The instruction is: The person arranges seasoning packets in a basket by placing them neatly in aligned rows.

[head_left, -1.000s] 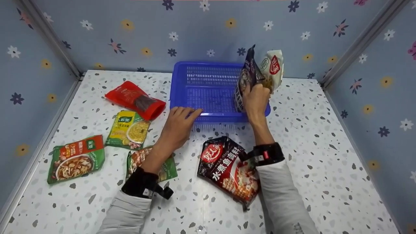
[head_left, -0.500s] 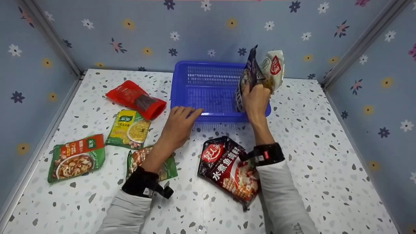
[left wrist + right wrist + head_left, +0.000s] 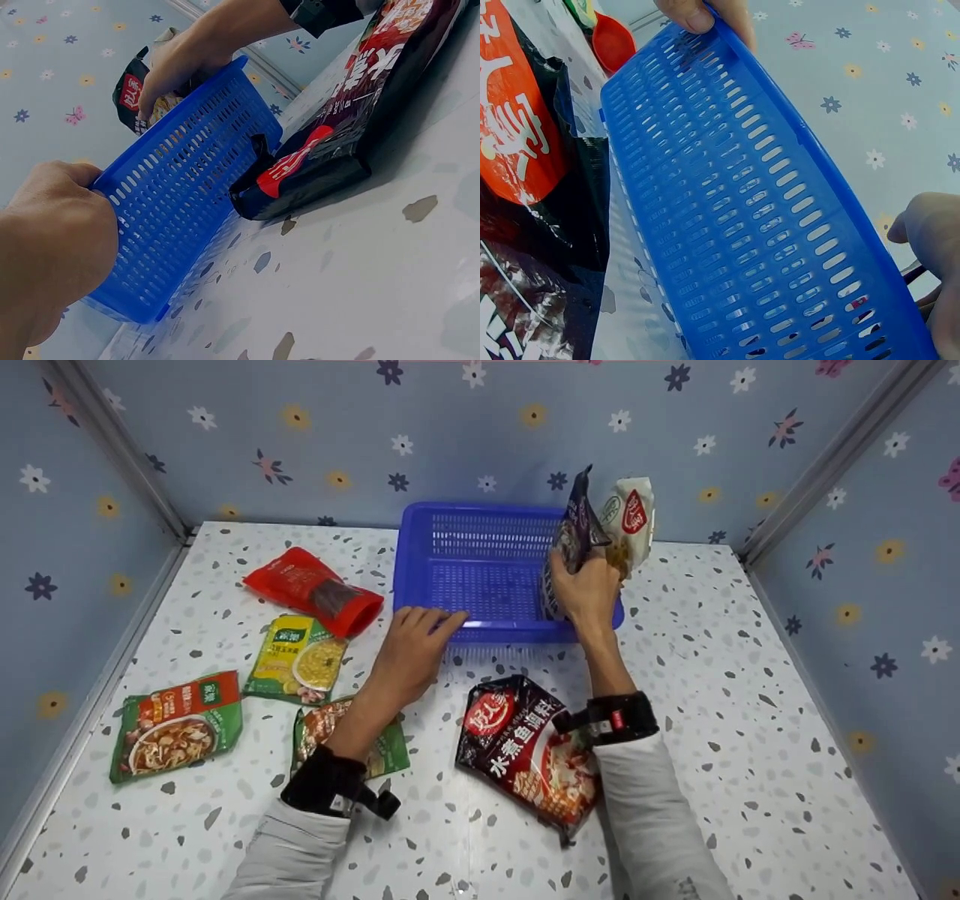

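Observation:
A blue plastic basket stands at the back of the table. My left hand grips its near rim at the left corner, with the thumb outside, as the right wrist view shows. In the basket's right end a dark seasoning packet stands upright beside a white packet with a red emblem. My right hand is at the dark packet, its thumb spread away to the left and its other fingers mostly hidden behind the packets. In the right wrist view my right hand shows a gap beside the thumb.
A black-and-red seasoning packet lies before the basket, partly under the right wrist. To the left lie a red pouch, a yellow-green soup packet, a red-green soup packet and another green packet below the left forearm. Patterned walls enclose the table.
The right thumb has moved left, away from the packet's face that it was against, and the hand has spread. The left hand, basket and other packets stay put.

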{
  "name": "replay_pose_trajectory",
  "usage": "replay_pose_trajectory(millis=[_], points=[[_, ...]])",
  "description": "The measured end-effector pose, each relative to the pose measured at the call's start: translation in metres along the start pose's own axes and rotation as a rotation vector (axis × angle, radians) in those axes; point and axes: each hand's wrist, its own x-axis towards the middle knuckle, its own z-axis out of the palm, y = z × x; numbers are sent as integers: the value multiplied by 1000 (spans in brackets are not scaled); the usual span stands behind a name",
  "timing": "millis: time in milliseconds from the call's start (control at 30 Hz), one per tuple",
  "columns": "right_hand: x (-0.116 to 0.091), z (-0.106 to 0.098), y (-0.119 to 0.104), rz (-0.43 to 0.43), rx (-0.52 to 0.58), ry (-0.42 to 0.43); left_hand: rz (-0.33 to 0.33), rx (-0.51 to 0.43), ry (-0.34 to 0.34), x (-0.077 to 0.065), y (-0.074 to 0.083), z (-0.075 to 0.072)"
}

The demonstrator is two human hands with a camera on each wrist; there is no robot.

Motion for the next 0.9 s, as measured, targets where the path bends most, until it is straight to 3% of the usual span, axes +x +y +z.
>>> replay_pose_trajectory(millis=[267,533,900], points=[[-4,-8,2,28,38,-78,1,-10,3,1,2,2],[-10,-22,1,-4,103,-134,-4,-12,-2,0,1,2],[-20,-62,0,-22,211,-322,-6,-7,-25,1,0,1]])
